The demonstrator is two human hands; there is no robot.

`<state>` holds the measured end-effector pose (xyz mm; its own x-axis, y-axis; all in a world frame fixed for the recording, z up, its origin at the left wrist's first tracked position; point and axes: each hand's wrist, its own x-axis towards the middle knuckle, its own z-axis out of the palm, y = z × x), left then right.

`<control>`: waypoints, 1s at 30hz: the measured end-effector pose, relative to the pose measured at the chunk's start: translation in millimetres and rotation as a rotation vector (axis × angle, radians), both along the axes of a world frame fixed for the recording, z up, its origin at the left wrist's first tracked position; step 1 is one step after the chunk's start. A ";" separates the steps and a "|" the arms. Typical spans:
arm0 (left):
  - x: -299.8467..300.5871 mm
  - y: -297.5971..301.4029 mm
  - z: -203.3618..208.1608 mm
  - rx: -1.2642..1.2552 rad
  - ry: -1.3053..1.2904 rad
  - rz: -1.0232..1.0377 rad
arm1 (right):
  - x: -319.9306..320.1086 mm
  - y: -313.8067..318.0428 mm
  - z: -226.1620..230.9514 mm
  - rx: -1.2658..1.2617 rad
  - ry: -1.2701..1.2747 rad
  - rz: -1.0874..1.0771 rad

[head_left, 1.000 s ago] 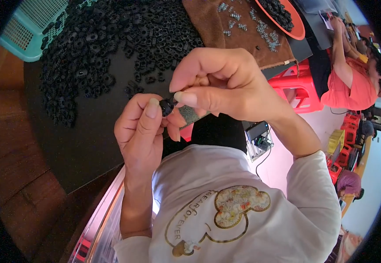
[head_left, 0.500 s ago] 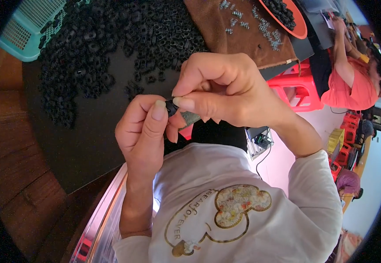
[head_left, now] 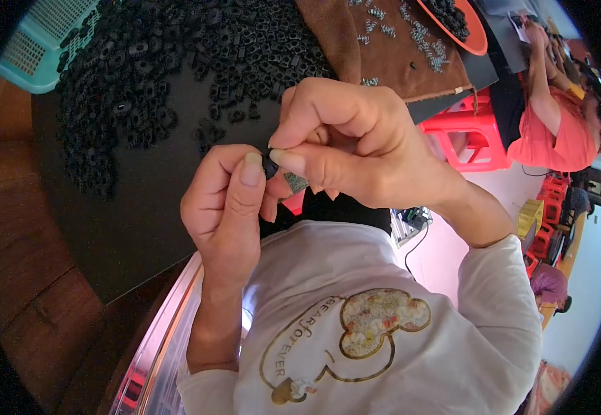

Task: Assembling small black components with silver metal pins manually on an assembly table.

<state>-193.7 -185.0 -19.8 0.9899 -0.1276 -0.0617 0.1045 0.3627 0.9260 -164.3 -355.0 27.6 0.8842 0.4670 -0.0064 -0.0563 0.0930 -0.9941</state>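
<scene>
Between my two hands, just past the table's near edge, is a small black plastic part (head_left: 269, 164). My left hand (head_left: 226, 207) pinches it from the left between thumb and forefinger. From the right, the thumb and forefinger of my right hand (head_left: 363, 149) press on the same part. Fingertips cover most of it, so its exact shape is hidden. Beyond my hands a large heap of similar small black plastic parts (head_left: 141, 76) spreads over the dark tabletop (head_left: 148, 228).
Small metal springs (head_left: 428, 48) lie scattered on a brown cloth (head_left: 376, 66) at the far right. An orange bowl (head_left: 479, 40) there holds black parts. A teal basket (head_left: 38, 81) stands far left. Right of me are a red stool (head_left: 470, 138) and a person in a coral top (head_left: 553, 142).
Both hands keep their pinch on the small black part, which has turned slightly between the fingertips. The right fingers have shifted a little; the view has moved slightly.
</scene>
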 end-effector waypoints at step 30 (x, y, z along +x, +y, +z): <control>1.4 6.4 2.0 0.143 -0.065 -0.172 | 2.3 -25.3 -0.1 -0.604 -0.857 0.097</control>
<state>-192.3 -178.6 -17.8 0.9568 -0.2895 -0.0282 0.0920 0.2092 0.9735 -162.0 -380.3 27.5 0.6616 0.6641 0.3484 0.7072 -0.3980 -0.5844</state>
